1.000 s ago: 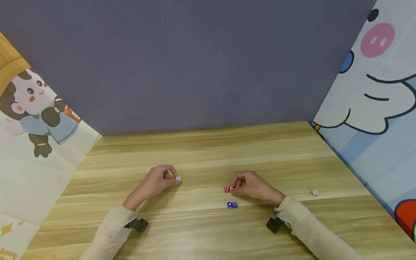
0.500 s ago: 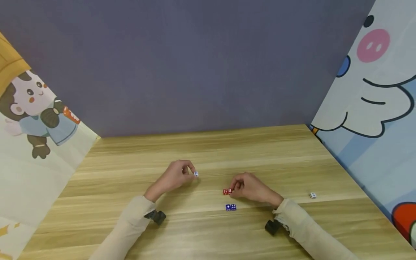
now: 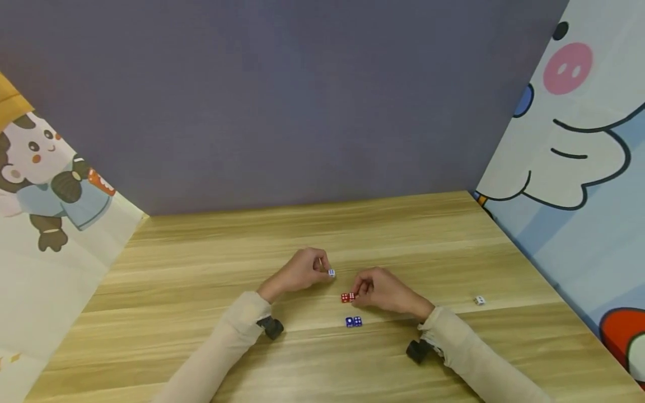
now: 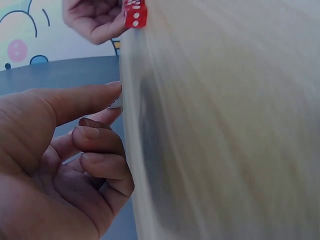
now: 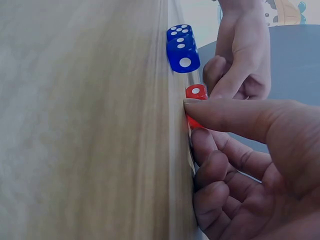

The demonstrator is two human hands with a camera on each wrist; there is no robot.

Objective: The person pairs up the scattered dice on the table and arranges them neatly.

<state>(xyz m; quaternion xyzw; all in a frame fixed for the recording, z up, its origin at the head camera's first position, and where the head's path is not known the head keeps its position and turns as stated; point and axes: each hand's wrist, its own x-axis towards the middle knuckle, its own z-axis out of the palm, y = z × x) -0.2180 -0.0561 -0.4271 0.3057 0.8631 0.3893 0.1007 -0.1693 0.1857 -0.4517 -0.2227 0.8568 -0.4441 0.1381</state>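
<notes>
My left hand pinches a small white die between thumb and forefinger, just above the wooden table. The left wrist view shows that white die at my thumb tip, with the other fingers curled below. Just to the right, my right hand pinches the pair of red dice that sits on the table. In the right wrist view my thumb lies over the red dice. Two blue dice lie side by side just in front of the red ones and show again as the blue dice.
Another white die lies alone far to the right on the table. A grey wall stands behind the table, with cartoon-printed panels at the left and right. Black wrist straps show at both sleeves.
My left hand has carried the white die to the right, from the table's middle left to just beside the red dice. My right hand has stayed at the red dice.
</notes>
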